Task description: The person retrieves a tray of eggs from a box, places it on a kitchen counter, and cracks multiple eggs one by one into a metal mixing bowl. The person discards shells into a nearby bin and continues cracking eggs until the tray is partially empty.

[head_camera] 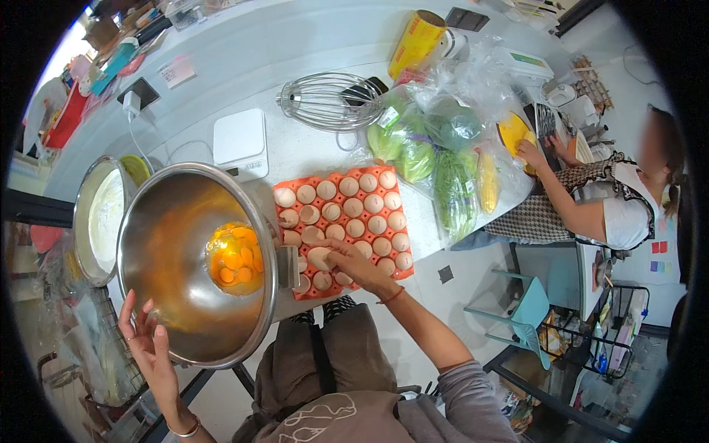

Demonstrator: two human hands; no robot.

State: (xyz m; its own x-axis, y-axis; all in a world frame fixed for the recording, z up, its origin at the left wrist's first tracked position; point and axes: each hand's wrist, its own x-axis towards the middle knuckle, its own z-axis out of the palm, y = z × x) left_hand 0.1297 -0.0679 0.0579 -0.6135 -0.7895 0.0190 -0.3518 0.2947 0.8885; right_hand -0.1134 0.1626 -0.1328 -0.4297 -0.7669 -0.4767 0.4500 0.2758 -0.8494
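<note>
A large steel mixing bowl (183, 277) with a handle bracket on its right side stands before me. Several cracked eggs (235, 257), yolks and clear whites, lie inside it. My right hand (354, 266) has its fingertips around an egg (319, 258) over the orange egg tray (345, 297). Whole eggs fill the tray's right side, and several broken eggshells (310, 214) sit in its left part. At the bowl's near left rim, my left hand (149, 343) is raised with fingers apart and nothing in it; whether it touches the rim cannot be told.
A bowl of white powder (106, 216) stands left of the steel bowl. Behind are a white kitchen scale (240, 138), a large wire whisk head (332, 102), bagged green vegetables (412, 149) and corn (488, 183). On the right, another person (587, 205) holds a yellow object (515, 135).
</note>
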